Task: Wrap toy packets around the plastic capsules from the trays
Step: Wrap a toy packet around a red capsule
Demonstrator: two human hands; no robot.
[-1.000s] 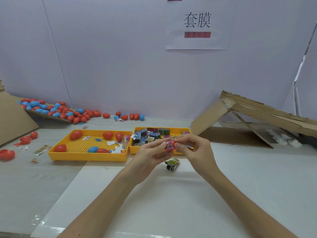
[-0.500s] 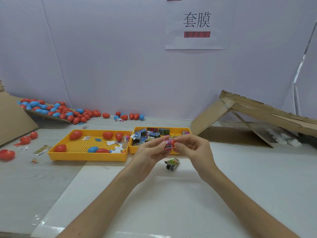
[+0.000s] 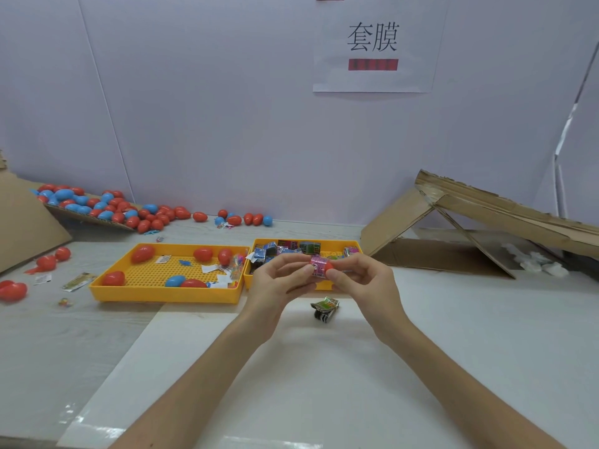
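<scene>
At the bench [image 3: 64, 335], you hold a red capsule [image 3: 329, 266] between both hands, just above the front edge of the right tray [image 3: 327, 244], with a pink packet [image 3: 317, 265] sleeved round its left part. Your left hand [image 3: 277, 283] pinches the packet end between thumb and curled fingers. Your right hand [image 3: 364, 281] pinches the bare red end the same way, fingers closed narrow on it. Neither hand holds anything else. The grip looks chosen for the job: one hand steadies the capsule while the other works the sleeve along it, and holding the pair clear of the bench leaves room to turn it. Roughly half of what shows of the capsule is covered, so the wrap appears to be midway.

The stock sits within easy reach. The right tray carries loose packets [image 3: 275, 249] in blue, green and pink. The left tray [image 3: 162, 295], touching it, carries a few red capsules [image 3: 142, 254], a blue one [image 3: 175, 280] and paper scraps [image 3: 209, 268]. Directly below your hands, on the white sheet [image 3: 324, 400], lies one small wrapped piece [image 3: 325, 307], probably set down as finished work, though that cannot be confirmed. A pile [image 3: 107, 209] of red and blue capsules spreads along the back wall at left, and folded cardboard [image 3: 453, 222] leans at right, well apart from the work. A paper sign [image 3: 372, 43] hangs on the wall above.
</scene>
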